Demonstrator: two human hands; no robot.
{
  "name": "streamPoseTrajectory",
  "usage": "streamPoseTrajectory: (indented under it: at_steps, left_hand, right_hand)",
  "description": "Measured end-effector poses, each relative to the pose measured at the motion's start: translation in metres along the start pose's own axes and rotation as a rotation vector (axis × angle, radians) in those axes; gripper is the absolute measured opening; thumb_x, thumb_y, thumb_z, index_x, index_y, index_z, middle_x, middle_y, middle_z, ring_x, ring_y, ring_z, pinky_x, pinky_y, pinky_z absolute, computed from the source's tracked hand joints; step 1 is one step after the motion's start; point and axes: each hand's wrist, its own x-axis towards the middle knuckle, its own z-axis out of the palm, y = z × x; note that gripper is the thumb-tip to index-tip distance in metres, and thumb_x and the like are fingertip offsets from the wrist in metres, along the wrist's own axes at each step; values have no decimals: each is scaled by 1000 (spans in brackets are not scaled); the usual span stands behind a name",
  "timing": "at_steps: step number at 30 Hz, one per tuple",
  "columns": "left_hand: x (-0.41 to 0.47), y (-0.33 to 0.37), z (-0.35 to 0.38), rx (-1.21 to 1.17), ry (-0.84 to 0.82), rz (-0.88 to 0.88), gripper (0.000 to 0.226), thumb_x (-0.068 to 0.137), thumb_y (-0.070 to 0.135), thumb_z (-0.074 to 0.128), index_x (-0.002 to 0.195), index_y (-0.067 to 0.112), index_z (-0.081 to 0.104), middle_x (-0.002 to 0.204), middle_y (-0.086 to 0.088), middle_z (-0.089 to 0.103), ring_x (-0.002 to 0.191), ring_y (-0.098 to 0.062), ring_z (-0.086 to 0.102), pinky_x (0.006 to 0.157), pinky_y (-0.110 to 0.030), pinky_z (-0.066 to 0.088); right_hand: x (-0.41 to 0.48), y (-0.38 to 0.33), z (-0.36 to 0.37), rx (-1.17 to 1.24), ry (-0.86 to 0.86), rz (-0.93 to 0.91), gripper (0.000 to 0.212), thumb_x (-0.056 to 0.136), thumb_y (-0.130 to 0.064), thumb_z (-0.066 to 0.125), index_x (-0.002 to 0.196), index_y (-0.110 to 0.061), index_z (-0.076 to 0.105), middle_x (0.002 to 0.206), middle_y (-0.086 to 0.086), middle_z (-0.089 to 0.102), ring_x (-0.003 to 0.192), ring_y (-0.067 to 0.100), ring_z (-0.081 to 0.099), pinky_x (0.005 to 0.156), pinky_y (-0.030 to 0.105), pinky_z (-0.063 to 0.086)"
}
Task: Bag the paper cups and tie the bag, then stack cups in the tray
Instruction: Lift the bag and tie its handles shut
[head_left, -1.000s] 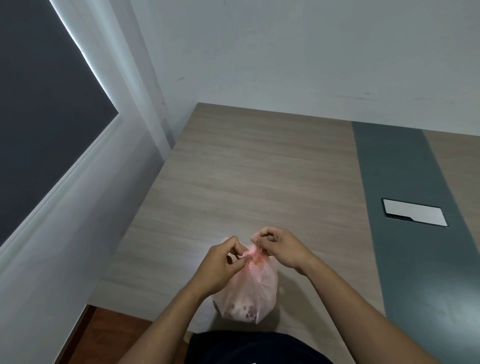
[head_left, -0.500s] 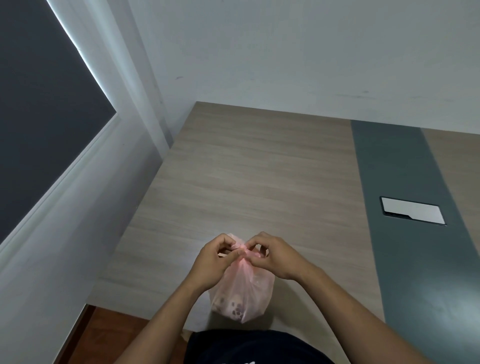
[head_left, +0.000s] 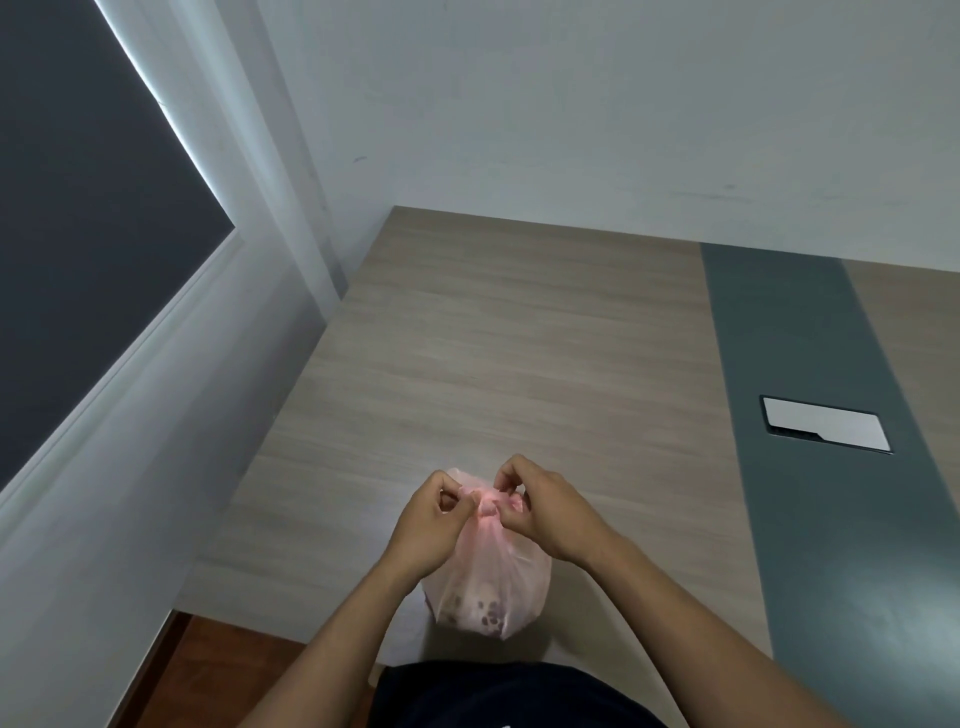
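Both hands are up at the neck of the pink bag (head_left: 491, 582), and it's tight work: the left hand (head_left: 428, 525) is curled, fingertips pinching the twisted plastic on its side, while the right hand (head_left: 545, 506) pinches the bunched top from the other. The knot sits right between the two hands. Below them the bag hangs full, dark-patterned paper cups (head_left: 480, 608) showing through, down by the near edge of the table (head_left: 519, 338).

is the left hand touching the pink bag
Touching. The head view shows the left hand pinching the gathered top of the pink bag.
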Motion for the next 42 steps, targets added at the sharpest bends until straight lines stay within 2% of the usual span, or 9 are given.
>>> streamPoseTrajectory:
  at_steps: [6, 12, 16, 22, 28, 31, 34, 37, 42]
  left_hand:
    - [6, -1, -7, -271, -72, -213, 19, 100, 34, 76, 99, 16, 72, 107, -11, 82, 104, -29, 73, 87, -41, 53]
    - [9, -6, -8, -330, -144, -217, 33, 109, 39, 70, 111, 7, 75, 114, -12, 85, 119, -34, 78, 103, -52, 62]
    - [11, -10, -9, -188, 0, -193, 28, 110, 35, 69, 107, 7, 75, 108, -8, 83, 112, -27, 78, 81, -36, 57]
    - [9, -21, -2, -5, 153, -175, 22, 109, 28, 72, 99, 8, 73, 101, -6, 80, 99, -25, 76, 79, -35, 58]
    - [0, -18, 11, 148, 209, -153, 23, 112, 23, 67, 90, 16, 64, 90, -1, 70, 80, -15, 64, 65, -26, 48]
    - [-5, -18, 12, 147, 219, -142, 18, 112, 25, 66, 96, 17, 64, 95, 0, 71, 88, -18, 69, 70, -28, 56]
    - [-13, -22, 10, 47, 166, -62, 13, 111, 27, 69, 114, 19, 61, 111, 5, 71, 100, -10, 70, 77, -27, 59]
    - [-24, -31, 10, 1, 71, 62, 22, 108, 35, 74, 127, 26, 66, 124, 12, 73, 111, -7, 72, 87, -27, 63]
    - [-36, -44, 16, 207, 19, 86, 43, 99, 41, 85, 137, 25, 77, 127, 9, 75, 110, -6, 71, 94, -26, 62]
  right_hand:
    - [-4, 0, 2, -82, 0, -163, 20, 101, -53, 71, 116, -45, 62, 121, -21, 64, 93, 1, 67, 96, 30, 54]
    - [2, 4, 4, -18, 79, -184, 7, 103, -38, 73, 104, -33, 78, 114, -17, 72, 96, 3, 70, 91, 35, 60]
    - [1, 11, 3, 50, 99, -125, 6, 102, -34, 76, 98, -29, 76, 115, -16, 73, 97, 4, 70, 93, 36, 61]
    - [-9, 20, 0, 34, 79, -79, 14, 102, -43, 73, 93, -32, 70, 121, -23, 67, 100, 1, 67, 94, 30, 60]
    - [-16, 15, 3, 36, 56, -73, 18, 108, -30, 67, 92, -30, 58, 130, -20, 69, 104, 1, 67, 93, 27, 58]
    - [-19, 13, 5, 71, 46, -70, 22, 109, -27, 63, 91, -30, 51, 136, -18, 70, 110, -1, 68, 92, 21, 55]
    - [-20, 14, 8, 143, 67, -27, 21, 108, -26, 64, 91, -26, 52, 135, -17, 72, 109, 1, 70, 93, 28, 61]
    - [-21, 17, 9, 208, 121, -1, 18, 105, -29, 70, 92, -24, 58, 130, -14, 75, 105, 2, 72, 93, 30, 62]
    - [-29, 21, 20, 249, 97, -26, 10, 104, -30, 71, 98, -28, 64, 123, -15, 74, 96, 5, 73, 89, 34, 62]
